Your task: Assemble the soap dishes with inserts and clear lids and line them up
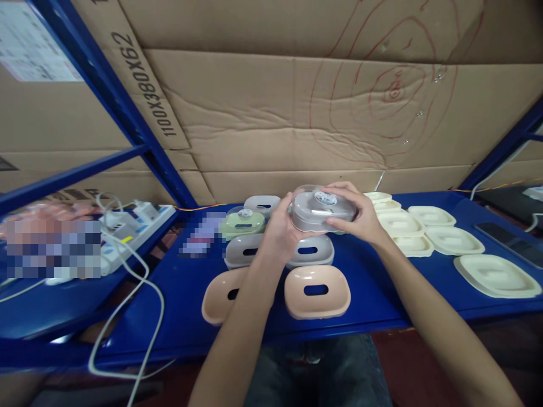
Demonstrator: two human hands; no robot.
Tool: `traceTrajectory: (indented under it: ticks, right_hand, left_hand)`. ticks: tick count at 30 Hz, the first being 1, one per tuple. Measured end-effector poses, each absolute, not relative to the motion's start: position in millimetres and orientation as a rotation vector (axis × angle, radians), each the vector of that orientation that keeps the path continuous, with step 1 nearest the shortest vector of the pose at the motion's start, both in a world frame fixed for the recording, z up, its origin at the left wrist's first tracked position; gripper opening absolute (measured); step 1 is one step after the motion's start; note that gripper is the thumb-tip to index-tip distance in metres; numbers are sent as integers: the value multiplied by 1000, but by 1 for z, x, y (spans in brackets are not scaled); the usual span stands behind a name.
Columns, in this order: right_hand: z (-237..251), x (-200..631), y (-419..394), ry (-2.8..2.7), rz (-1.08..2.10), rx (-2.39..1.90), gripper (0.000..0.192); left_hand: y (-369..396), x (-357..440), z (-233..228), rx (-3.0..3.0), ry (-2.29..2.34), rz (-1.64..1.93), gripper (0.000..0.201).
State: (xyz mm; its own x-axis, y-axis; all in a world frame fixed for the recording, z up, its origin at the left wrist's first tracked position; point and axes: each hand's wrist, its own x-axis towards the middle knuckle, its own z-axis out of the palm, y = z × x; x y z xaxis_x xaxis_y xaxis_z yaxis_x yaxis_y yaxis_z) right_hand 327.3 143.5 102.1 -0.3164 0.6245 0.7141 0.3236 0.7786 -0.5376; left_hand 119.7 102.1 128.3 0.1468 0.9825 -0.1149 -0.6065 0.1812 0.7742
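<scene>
Between both hands, above the blue shelf, is a grey soap box (pixel 311 213) with a clear lid and a round sticker on top. My left hand (pixel 282 232) supports it from the left and below. On its right side, my right hand (pixel 358 213) grips it, fingers at the back and thumb at the front. Left of my hands sits a green soap box (pixel 242 222) with a clear lid and sticker. Under and beside my left arm lie grey dishes (pixel 311 251) and peach dishes (pixel 317 291), each with an oval slot; the arm partly covers two of them.
Several cream-coloured trays (pixel 455 240) lie at the right of the blue shelf (pixel 369 299), near a dark phone (pixel 509 243). Another grey dish (pixel 262 204) is at the back. Left are a power strip (pixel 139 237) and loose white cables (pixel 159 316). Cardboard (pixel 254 113) walls the back.
</scene>
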Motion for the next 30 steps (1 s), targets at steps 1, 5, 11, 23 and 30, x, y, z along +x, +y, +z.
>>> traceTrajectory:
  ticks: [1,5,11,23,30]
  right_hand:
    - [102,327,143,-1934,362,-707,64]
    - [101,328,144,-1945,370,-724,64]
    - [95,328,149,-1932,362,-635,60]
    - [92,323,152,-1722,651,-730,60]
    - [94,316,155,-1267,1229,-879,58]
  left_hand:
    - [102,120,128,665,709,1265,37]
    - [102,121,127,703,739,1284,34]
    - [103,120,123,770,756,1316,28]
    - [104,123,122,729,780,1407,46]
    - [106,124,118,767,822,1476,56]
